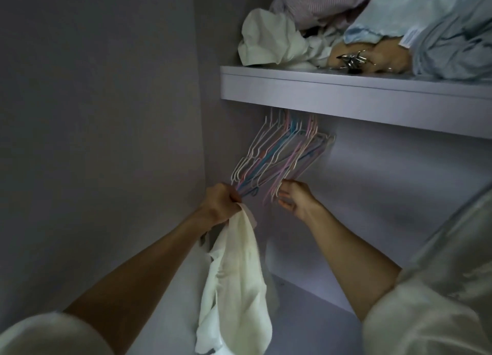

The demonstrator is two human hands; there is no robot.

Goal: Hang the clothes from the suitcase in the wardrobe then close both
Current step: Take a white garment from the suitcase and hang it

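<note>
Early in the task, by my read: no garment hangs under the shelf yet, only a bunch of bare hangers in white, pink and blue, swung forward off a rail that's hidden behind the shelf edge. Suitcase not in view, so can't tell how many clothes are left in it. Both closings look still to do.

Left hand is clenched round a cream garment, which droops down between the forearms, and also grips the lower ends of several hangers. Right hand is half curled, fingertips hooked on the bottom of a pink/white hanger, prob. picking one out.

Folded bedding & loose clothes sit on top of the shelf, w/ some metal clips.
</note>
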